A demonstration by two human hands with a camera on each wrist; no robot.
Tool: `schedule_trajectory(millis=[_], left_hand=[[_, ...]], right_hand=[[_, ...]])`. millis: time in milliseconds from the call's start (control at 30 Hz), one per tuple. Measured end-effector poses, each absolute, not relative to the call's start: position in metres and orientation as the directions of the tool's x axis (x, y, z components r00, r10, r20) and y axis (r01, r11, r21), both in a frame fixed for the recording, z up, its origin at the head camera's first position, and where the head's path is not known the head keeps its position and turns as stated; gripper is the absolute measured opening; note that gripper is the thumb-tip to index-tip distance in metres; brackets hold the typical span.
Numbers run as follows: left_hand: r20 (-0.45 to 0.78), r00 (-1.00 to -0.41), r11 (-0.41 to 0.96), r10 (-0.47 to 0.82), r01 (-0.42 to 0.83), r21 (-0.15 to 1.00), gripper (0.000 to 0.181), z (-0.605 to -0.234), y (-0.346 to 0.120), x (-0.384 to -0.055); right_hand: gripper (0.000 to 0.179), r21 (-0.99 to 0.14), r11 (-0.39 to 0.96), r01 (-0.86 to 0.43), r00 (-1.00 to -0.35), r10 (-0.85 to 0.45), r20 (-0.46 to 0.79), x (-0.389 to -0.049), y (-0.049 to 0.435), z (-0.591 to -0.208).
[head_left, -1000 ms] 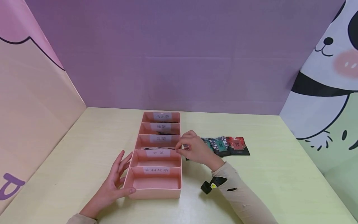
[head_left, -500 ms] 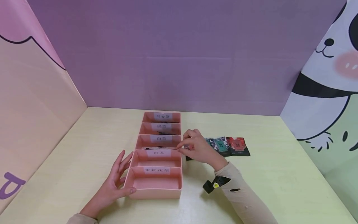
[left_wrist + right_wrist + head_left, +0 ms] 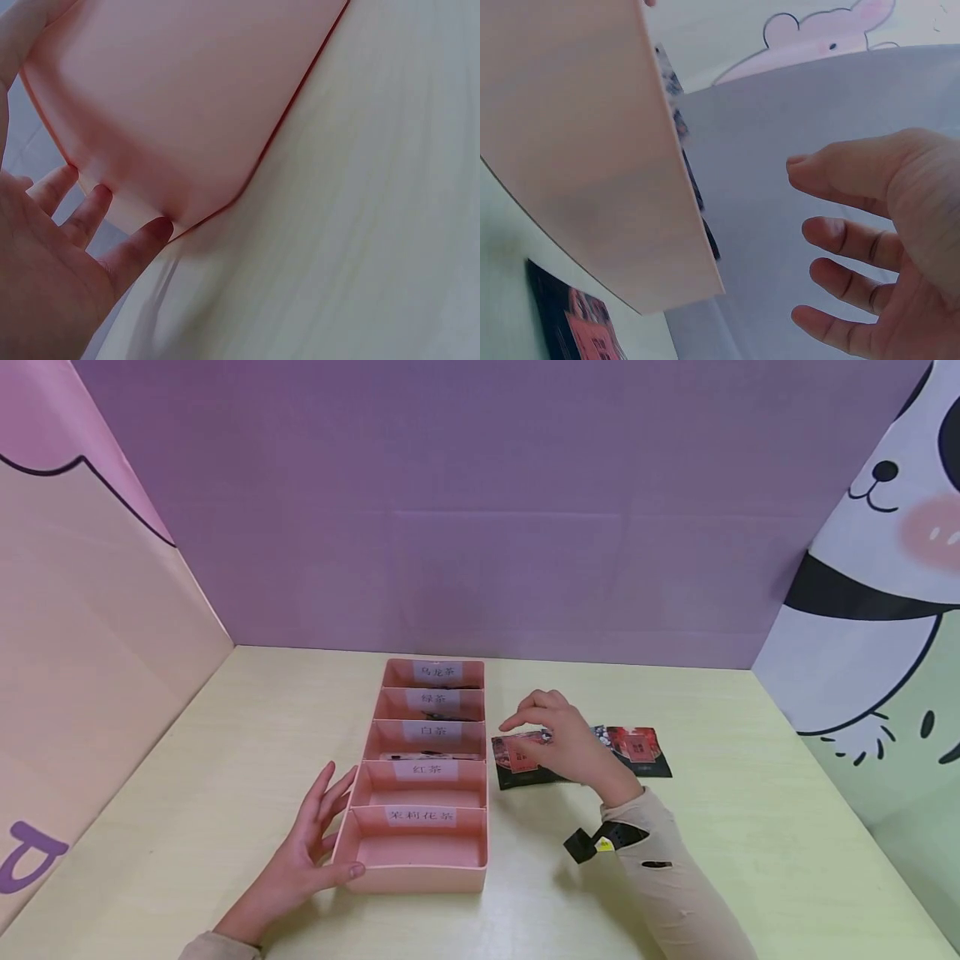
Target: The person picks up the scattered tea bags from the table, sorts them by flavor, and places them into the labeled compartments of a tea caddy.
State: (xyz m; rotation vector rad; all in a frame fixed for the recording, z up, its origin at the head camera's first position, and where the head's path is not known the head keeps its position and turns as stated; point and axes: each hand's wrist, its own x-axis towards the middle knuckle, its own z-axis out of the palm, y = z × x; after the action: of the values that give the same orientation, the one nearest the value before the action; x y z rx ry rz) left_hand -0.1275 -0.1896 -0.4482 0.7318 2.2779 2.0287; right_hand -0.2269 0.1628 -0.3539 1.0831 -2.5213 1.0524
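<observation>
A long pink box (image 3: 420,881) divided into labelled compartments stands mid-table. My left hand (image 3: 300,847) rests against its near left corner, thumb at the front rim and fingers along the side. In the left wrist view, fairly straight fingertips (image 3: 154,231) touch the pink wall. My right hand (image 3: 573,743) hangs over the row of tea sachets just right of the box, thumb and fingers apart and holding nothing. Below it lie a red-and-black tea sachet (image 3: 513,764) and another red-and-black sachet (image 3: 641,750); patterned sachets between them are mostly hidden by the hand.
Thin packet edges (image 3: 427,756) show in the third compartment from the front, and dark edges show in the two behind it. A purple backdrop (image 3: 495,527) closes off the pale table (image 3: 712,860) at the rear, with printed panels at both sides.
My right hand has let go of a packet at the box's right edge, spread its fingers and moved right over the sachets. The left hand stays on the box.
</observation>
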Motion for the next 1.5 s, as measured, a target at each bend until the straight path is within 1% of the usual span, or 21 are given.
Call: schedule_trajectory(millis=[267,433,633,733,833,933,1100,1267,1500], left_hand=[[0.277,-0.899,0.071,0.338,0.317,0.946,0.113,-0.448,-0.19,-0.128],[0.28,-0.898,0.072,0.34,0.321,0.944,0.113,-0.448,-0.19,-0.127],[0.292,-0.893,0.062,0.342,0.331,0.942,0.114,-0.448,-0.191,-0.127],[0.295,-0.892,0.06,0.342,0.334,0.941,0.114,-0.448,-0.191,-0.127],[0.301,-0.89,0.053,0.341,0.338,0.94,0.113,-0.447,-0.19,-0.127],[0.313,-0.885,0.043,0.346,0.348,0.936,0.112,-0.448,-0.19,-0.127],[0.323,-0.879,0.035,0.351,0.358,0.933,0.113,-0.45,-0.189,-0.127],[0.311,-0.885,0.051,0.346,0.348,0.936,0.113,-0.451,-0.19,-0.127],[0.291,-0.893,0.071,0.343,0.333,0.94,0.112,-0.448,-0.19,-0.127]], right_hand=[[0.02,-0.529,0.541,-0.654,-0.756,-0.506,0.416,-0.232,0.19,-0.353],[0.023,-0.566,0.587,-0.579,-0.814,-0.448,0.369,-0.235,0.215,-0.349],[0.03,-0.612,0.676,-0.41,-0.912,-0.32,0.257,-0.241,0.247,-0.343],[0.039,-0.625,0.729,-0.281,-0.959,-0.236,0.156,-0.244,0.262,-0.343],[0.05,-0.625,0.768,-0.144,-0.987,-0.154,0.038,-0.249,0.275,-0.349],[0.061,-0.615,0.788,-0.032,-0.996,-0.079,-0.05,-0.255,0.286,-0.359],[0.078,-0.614,0.783,0.101,-0.987,0.003,-0.159,-0.262,0.299,-0.38],[0.089,-0.597,0.786,0.161,-0.976,0.037,-0.214,-0.264,0.303,-0.39],[0.096,-0.608,0.756,0.243,-0.962,0.105,-0.253,-0.266,0.305,-0.392]])
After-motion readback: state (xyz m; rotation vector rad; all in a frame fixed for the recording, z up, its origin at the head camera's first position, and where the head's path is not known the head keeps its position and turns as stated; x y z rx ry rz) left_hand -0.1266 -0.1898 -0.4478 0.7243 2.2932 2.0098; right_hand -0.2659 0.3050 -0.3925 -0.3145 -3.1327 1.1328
